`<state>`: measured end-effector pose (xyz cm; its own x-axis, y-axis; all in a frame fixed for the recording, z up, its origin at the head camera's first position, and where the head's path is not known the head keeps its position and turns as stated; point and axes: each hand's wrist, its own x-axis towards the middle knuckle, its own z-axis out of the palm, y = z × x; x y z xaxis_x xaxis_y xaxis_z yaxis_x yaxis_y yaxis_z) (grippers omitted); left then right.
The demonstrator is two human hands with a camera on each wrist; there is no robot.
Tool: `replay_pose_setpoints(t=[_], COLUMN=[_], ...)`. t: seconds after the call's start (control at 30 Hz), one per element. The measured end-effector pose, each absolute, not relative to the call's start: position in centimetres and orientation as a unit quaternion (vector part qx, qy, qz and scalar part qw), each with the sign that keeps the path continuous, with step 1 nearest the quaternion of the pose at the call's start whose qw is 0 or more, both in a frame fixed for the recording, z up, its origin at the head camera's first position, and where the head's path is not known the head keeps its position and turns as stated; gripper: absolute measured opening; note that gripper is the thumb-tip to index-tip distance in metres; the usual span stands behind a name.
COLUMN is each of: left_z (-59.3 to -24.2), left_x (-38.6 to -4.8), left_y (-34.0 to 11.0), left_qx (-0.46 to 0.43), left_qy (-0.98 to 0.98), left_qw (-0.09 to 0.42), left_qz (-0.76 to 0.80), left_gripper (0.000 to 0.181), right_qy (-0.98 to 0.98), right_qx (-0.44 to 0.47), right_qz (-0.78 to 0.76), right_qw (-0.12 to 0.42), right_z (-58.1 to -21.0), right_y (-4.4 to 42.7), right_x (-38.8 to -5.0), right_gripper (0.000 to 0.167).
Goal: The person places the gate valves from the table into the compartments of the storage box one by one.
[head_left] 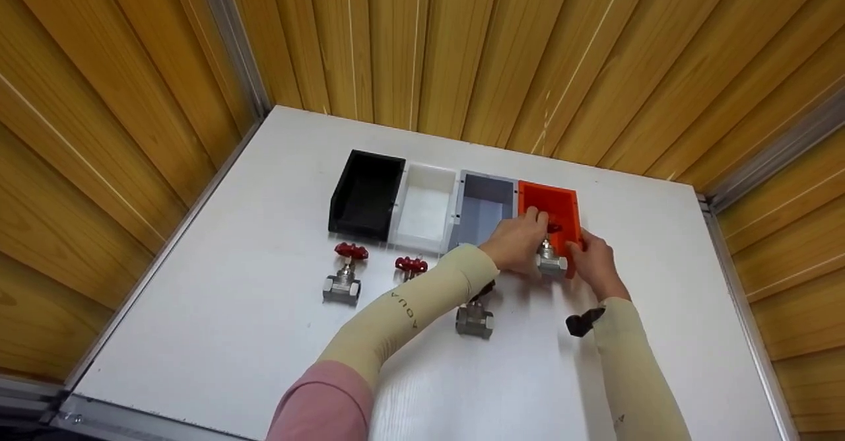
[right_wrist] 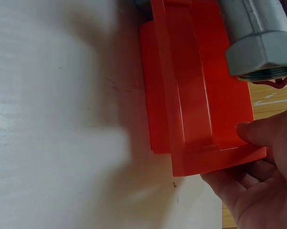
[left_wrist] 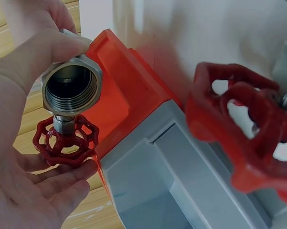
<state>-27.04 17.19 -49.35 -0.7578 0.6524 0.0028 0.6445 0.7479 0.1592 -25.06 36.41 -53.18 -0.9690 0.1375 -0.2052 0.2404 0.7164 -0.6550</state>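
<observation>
My left hand (head_left: 518, 243) grips a metal gate valve (head_left: 551, 264) by its body, over the near end of the orange bin (head_left: 549, 192). In the left wrist view, the valve's threaded opening (left_wrist: 70, 88) faces the camera and its red handwheel (left_wrist: 67, 143) points toward the fingers. My right hand (head_left: 597, 266) pinches the bin's right wall, with the thumb (right_wrist: 253, 132) inside and fingers beneath the rim. The handwheel is partly hidden in the head view.
Black (head_left: 366, 193), white (head_left: 426, 206) and grey (head_left: 487, 206) bins stand in a row left of the orange one. Before them are three more valves: left (head_left: 342, 287), middle (head_left: 411, 266), partly behind my left arm, and right (head_left: 475, 320). Wood-patterned walls (head_left: 462, 45) enclose the white table (head_left: 244, 282).
</observation>
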Motion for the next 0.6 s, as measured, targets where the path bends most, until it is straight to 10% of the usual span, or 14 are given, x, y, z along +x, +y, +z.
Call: replay_pose_setpoints(t=[0.6], left_z=[-49.9], left_x=[-28.2], left_y=[18.2], left_qx=[0.334], left_qy=[0.94], left_qw=[0.035], left_qz=[0.06], left_gripper=[0.089], right_qy=[0.926], right_qx=[0.091], right_qz=[-0.361], right_qw=[0.062], right_z=[-53.4], right_y=[36.5], right_x=[-25.2], right_gripper=[0.05])
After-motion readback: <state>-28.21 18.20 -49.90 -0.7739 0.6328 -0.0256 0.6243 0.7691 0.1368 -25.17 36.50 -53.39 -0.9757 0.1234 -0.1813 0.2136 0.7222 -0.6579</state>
